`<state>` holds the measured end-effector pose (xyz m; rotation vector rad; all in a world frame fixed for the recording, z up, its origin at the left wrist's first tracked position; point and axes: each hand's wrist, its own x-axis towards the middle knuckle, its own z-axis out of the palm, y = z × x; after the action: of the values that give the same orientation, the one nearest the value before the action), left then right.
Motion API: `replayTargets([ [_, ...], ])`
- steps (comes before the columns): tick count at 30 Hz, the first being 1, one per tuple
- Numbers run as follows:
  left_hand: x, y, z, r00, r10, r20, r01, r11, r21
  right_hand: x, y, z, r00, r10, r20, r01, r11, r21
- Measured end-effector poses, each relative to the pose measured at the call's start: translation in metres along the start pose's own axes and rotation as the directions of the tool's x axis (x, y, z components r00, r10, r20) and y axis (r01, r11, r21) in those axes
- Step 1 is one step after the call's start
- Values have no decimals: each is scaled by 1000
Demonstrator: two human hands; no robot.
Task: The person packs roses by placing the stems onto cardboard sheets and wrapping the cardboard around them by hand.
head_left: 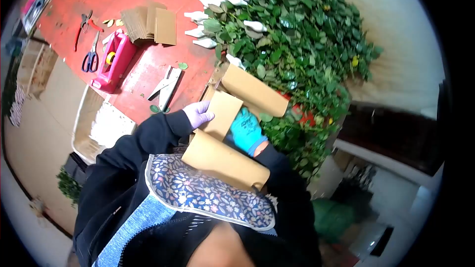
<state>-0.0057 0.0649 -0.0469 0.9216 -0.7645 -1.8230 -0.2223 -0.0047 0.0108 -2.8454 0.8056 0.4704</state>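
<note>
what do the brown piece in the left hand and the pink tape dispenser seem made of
Brown piece in the left hand: probably cardboard, matte and plain tan, with straight edges. Pink tape dispenser: likely hard plastic, smooth, evenly coloured, slightly shiny.

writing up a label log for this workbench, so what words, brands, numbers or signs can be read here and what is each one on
No text can be read.
Blue glove on the right hand: dark print, too small and blurred to read.
Cardboard at the left hand: no lettering visible.
Pink tape dispenser: no legible lettering.
</note>
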Motion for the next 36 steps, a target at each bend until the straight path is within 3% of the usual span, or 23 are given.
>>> replayTargets([
  [1, 9, -14, -10, 993, -26, -113, 81, 852, 517, 0, 0, -17, 999, -22, 44, 20, 999, 41],
  [2, 10, -10, -7, 992, -11, -127, 83, 813, 577, 0, 3, -23, 988, -110, -111, 120, 988, 93],
  [3, 10, -4, -4, 990, -2, -138, 90, 765, 637, -3, 5, -30, 981, -134, -141, 153, 979, 135],
  [6, 14, -14, -2, 983, 19, -185, 121, 689, 714, -12, 11, -45, 989, -144, -22, 145, 974, 171],
  [8, 15, -14, -4, 987, 15, -158, 111, 650, 752, -14, 6, -73, 948, 38, 315, -75, 991, 108],
  [9, 17, -12, -5, 992, 13, -129, 95, 606, 790, -11, 9, -76, 948, 30, 316, -61, 994, 88],
  [12, 18, -14, -6, 991, 11, -134, 97, 633, 768, 7, 0, -91, 998, -60, -25, 63, 986, 157],
  [15, 15, -7, -2, 992, -10, -123, 105, 594, 798, 19, -1, -68, 986, -158, -47, 162, 982, 98],
  [17, 9, 16, 5, 993, -22, -115, 107, 564, 819, 21, -1, -58, 988, -151, 27, 148, 985, 92],
  [19, -3, 55, 14, 977, -193, -89, 145, 301, 942, 20, -1, -53, 989, -148, -2, 147, 985, 87],
  [21, -2, 64, 14, 969, -231, -82, 141, 253, 957, 19, -5, -54, 992, -127, 11, 125, 989, 82],
  [23, -1, 66, 12, 961, -273, -51, 87, 121, 989, 19, -7, -54, 995, -102, 18, 101, 992, 73],
  [28, 8, 52, 15, 960, -276, -50, 71, 69, 995, 16, -13, -32, 998, -60, -17, 60, 998, -11],
  [31, 17, 50, 14, 947, -321, -18, 28, 26, 999, 13, -11, -29, 997, -59, -39, 61, 998, 34],
  [34, 9, 57, 15, 950, -311, -37, 51, 35, 998, 12, -9, -35, 998, -51, -47, 54, 997, 55],
  [36, 3, 64, 17, 964, -258, -68, 105, 131, 986, 12, -6, -36, 995, -83, -46, 88, 989, 115],
])
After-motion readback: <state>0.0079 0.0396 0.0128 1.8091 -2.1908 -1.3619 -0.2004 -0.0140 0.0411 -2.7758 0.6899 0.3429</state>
